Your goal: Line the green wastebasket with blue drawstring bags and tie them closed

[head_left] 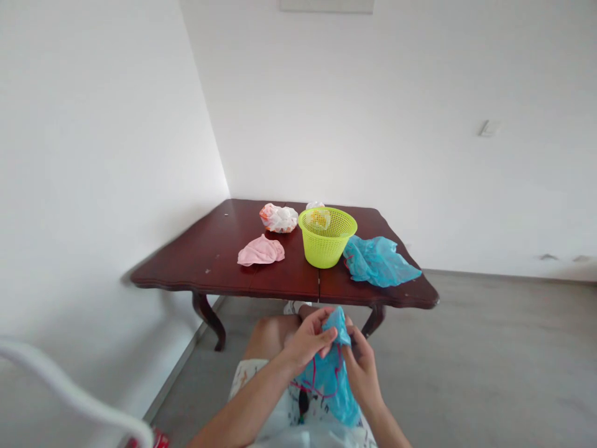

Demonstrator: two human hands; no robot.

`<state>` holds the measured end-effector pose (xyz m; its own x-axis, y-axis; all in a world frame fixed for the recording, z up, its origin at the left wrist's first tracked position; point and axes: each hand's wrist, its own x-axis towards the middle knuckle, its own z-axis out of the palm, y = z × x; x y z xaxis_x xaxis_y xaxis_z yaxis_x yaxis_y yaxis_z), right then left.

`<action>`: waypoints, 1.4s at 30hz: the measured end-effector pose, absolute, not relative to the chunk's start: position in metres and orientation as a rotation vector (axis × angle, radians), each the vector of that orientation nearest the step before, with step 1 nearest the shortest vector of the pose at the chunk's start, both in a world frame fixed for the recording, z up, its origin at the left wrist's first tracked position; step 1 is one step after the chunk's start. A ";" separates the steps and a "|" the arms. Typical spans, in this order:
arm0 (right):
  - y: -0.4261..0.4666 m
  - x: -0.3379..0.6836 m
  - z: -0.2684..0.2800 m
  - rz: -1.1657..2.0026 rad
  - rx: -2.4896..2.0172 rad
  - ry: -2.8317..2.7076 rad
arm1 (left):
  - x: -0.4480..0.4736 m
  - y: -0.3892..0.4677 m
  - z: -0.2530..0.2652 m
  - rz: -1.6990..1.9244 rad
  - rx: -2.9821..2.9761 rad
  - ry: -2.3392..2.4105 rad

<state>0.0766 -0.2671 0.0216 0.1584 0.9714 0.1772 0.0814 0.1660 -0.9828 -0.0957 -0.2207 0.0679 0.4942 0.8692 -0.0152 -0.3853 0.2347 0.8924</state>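
Over my lap, my left hand [313, 339] and my right hand [360, 358] both grip a thin blue plastic bag [342, 389]. Its gathered top is pinched between the fingers of the two hands, and the rest hangs down onto my patterned shorts. A pink drawstring [314, 373] loops out of the bag below my left hand. Ahead on the table, a second blue plastic bag [380, 261] lies crumpled at the right, against a yellow-green mesh basket [326, 249]. What the held bag contains, if anything, I cannot make out.
The dark red wooden table [224, 267] stands before my knees. On it are a folded pink cloth [261, 250], a white and orange plastic bag [278, 219] and another pale bag [315, 205] partly behind the basket. A white curved tube [69, 389] crosses the lower left.
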 end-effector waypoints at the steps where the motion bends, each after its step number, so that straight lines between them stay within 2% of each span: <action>1: -0.261 0.080 0.033 0.927 -1.178 -1.240 | -0.100 -0.220 0.074 0.969 0.984 0.587; 7: -0.244 0.096 0.083 0.946 -1.058 -1.573 | -0.158 -0.213 0.085 1.093 1.105 0.810; 14: -0.252 0.085 0.088 0.824 -1.044 -1.531 | -0.217 -0.229 0.097 1.209 1.249 1.063; 18: -0.256 0.076 0.095 0.976 -1.120 -1.467 | -0.209 -0.247 0.103 1.065 1.420 0.975; 23: -0.263 0.061 0.110 1.114 -1.059 -1.676 | -0.182 -0.255 0.099 0.993 1.534 0.913; 29: -0.269 0.061 0.112 1.075 -1.001 -1.752 | -0.177 -0.245 0.108 1.170 1.284 0.930; 42: -0.270 0.068 0.100 0.801 -1.093 -1.415 | -0.170 -0.257 0.123 1.076 0.962 0.755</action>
